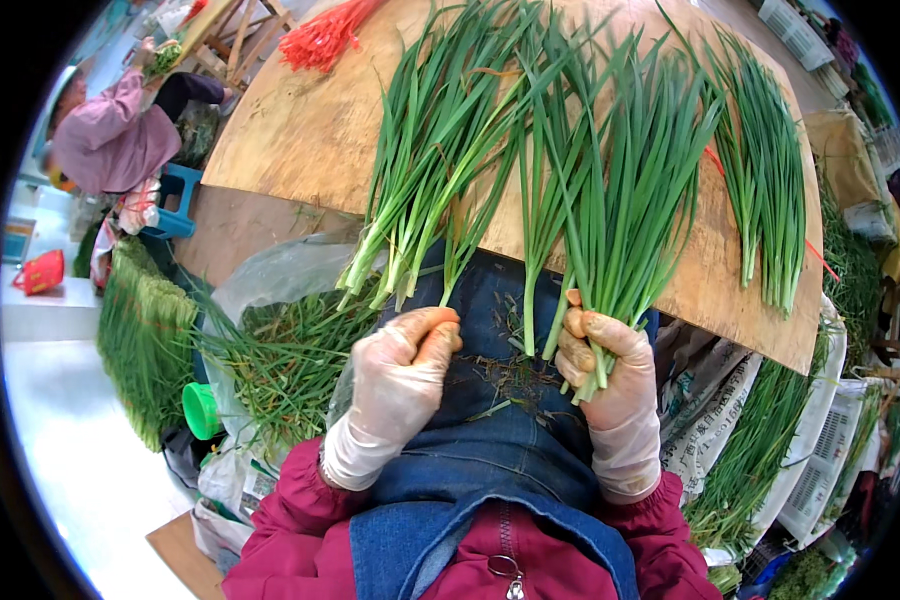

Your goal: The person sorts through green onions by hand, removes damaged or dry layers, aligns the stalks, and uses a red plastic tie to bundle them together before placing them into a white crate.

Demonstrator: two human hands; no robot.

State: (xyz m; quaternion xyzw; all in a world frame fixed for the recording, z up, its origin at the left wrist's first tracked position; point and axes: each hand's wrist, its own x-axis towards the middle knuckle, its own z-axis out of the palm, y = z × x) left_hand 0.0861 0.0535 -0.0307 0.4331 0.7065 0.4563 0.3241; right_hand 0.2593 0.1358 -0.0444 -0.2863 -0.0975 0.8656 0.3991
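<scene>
My right hand (610, 355), in a thin whitish glove, is closed around the pale lower ends of a bunch of garlic chives (635, 190); its leaves fan away over the wooden board (290, 130). My left hand (405, 365), gloved too, has thumb and index finger pinched together over my lap. A chive stalk's base (448, 292) comes right down to those fingertips; what the pinch holds, if anything, is too small to make out. Beyond it lies a loose pile of chives (435, 150), roots end toward me. A separate chive bundle (770, 180), with red tie beside it, rests at the right.
Red plastic strips (330, 35) lie at the board's far left. Left of my lap, a clear plastic bag (270, 280) holds leafy scraps, near a green cup (201, 411). More chives (760, 450) fill sacks at right. Another person (120, 135) sits far left by a blue stool (177, 200).
</scene>
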